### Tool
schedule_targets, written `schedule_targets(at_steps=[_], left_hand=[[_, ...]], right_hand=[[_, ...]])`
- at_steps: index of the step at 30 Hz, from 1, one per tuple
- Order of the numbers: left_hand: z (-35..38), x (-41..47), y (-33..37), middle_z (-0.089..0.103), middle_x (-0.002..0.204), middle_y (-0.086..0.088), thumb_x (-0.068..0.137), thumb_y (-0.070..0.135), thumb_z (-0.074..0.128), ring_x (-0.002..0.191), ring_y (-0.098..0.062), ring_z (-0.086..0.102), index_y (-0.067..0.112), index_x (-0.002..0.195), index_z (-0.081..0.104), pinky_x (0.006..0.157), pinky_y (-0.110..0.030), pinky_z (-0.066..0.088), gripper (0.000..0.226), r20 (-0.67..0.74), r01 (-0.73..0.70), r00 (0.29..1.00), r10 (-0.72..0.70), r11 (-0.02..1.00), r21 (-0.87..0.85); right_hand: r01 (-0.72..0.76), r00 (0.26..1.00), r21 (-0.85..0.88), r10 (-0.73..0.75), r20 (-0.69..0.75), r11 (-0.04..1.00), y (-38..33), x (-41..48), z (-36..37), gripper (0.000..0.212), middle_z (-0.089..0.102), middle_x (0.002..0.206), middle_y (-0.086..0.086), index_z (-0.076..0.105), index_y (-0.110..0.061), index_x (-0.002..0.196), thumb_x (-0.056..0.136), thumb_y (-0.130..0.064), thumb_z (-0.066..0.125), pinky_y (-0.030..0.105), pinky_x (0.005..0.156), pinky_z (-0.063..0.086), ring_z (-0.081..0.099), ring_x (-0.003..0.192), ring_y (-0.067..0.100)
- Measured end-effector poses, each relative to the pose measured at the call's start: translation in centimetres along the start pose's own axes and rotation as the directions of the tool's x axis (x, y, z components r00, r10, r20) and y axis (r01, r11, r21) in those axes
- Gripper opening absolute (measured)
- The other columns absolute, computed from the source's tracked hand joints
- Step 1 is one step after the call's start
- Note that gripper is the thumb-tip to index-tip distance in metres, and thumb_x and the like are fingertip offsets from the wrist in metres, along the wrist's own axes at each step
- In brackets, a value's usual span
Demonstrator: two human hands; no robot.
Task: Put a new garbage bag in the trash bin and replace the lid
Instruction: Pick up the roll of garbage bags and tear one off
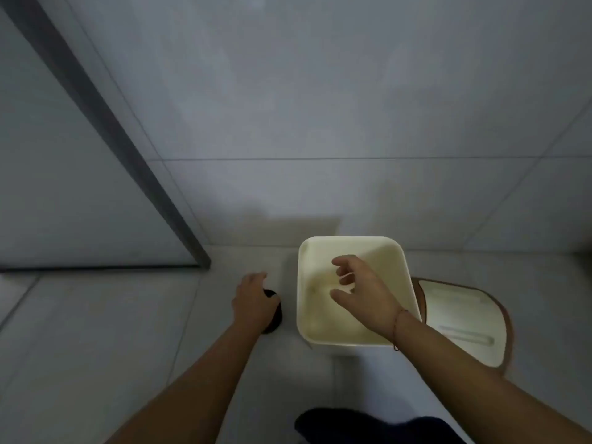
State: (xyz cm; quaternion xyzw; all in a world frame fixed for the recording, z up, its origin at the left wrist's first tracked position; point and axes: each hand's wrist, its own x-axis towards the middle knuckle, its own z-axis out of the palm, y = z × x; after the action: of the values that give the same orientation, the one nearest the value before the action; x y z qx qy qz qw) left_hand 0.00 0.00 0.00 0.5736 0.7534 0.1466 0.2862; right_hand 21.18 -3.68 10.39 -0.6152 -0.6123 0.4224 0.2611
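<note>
A cream, square trash bin (397, 251) stands on the floor against the tiled wall, lidless and with no bag inside. Its cream lid with a brown rim (464, 318) lies on the floor just right of the bin. My right hand (358, 290) hovers over the bin's mouth, fingers spread, holding nothing. My left hand (253, 302) reaches down left of the bin and rests on a dark roll (272, 312) standing on the floor. The hand covers most of the roll, and whether the fingers grip it is hard to tell.
A grey tiled wall (320, 107) rises right behind the bin. At left, a glass panel with a dark metal frame (105, 129) meets the floor. A dark-clothed knee or foot (368, 424) shows at the bottom edge. Pale floor tiles (96, 331) spread left of the roll.
</note>
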Motion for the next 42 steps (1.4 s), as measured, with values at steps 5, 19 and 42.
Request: schedule_targets(at_steps=[5, 19, 42], left_hand=[[3.7, 1.6, -3.9, 0.015, 0.158, -0.005, 0.080, 0.042, 0.062, 0.141, -0.030, 0.022, 0.028, 0.148, 0.014, 0.111, -0.047, 0.027, 0.085, 0.109, 0.125, 0.980, -0.167, 0.941, 0.314], [0.8, 5.3, -3.0, 0.056, 0.121, -0.019, 0.068, 0.008, 0.073, 0.107, -0.033, 0.057, 0.007, 0.124, 0.047, 0.089, -0.043, 0.050, 0.061, -0.200, -0.007, 0.976, -0.091, 0.898, -0.440], [-8.4, -9.1, 16.9, 0.074, 0.107, -0.016, 0.064, 0.038, 0.074, 0.097, -0.029, 0.071, 0.008, 0.111, 0.067, 0.084, -0.043, 0.057, 0.055, 0.515, 0.483, 0.815, 0.264, 0.179, -0.857]], right_hand=[[0.000, 1.000, -0.021, 0.000, 0.024, 1.000, 1.3, 1.0, 1.3, 0.056, 0.049, 0.119, -0.002, 0.042, -0.023, 0.130, 0.080, -0.017, 0.066, 0.013, 0.083, 0.040, 0.050, 0.102, 0.009], [-0.070, 0.997, 0.117, 0.072, -0.012, 0.991, 2.4, 2.2, 1.7, 0.052, 0.051, 0.115, -0.001, 0.044, -0.023, 0.126, 0.080, -0.018, 0.067, 0.012, 0.077, 0.040, 0.052, 0.099, 0.009], [0.104, 0.945, 0.823, 0.202, -0.257, 0.559, -7.3, -2.5, -5.0, 0.009, 0.069, 0.088, 0.005, 0.063, -0.012, 0.092, 0.086, -0.008, 0.057, 0.029, 0.077, 0.053, 0.066, 0.087, 0.020]])
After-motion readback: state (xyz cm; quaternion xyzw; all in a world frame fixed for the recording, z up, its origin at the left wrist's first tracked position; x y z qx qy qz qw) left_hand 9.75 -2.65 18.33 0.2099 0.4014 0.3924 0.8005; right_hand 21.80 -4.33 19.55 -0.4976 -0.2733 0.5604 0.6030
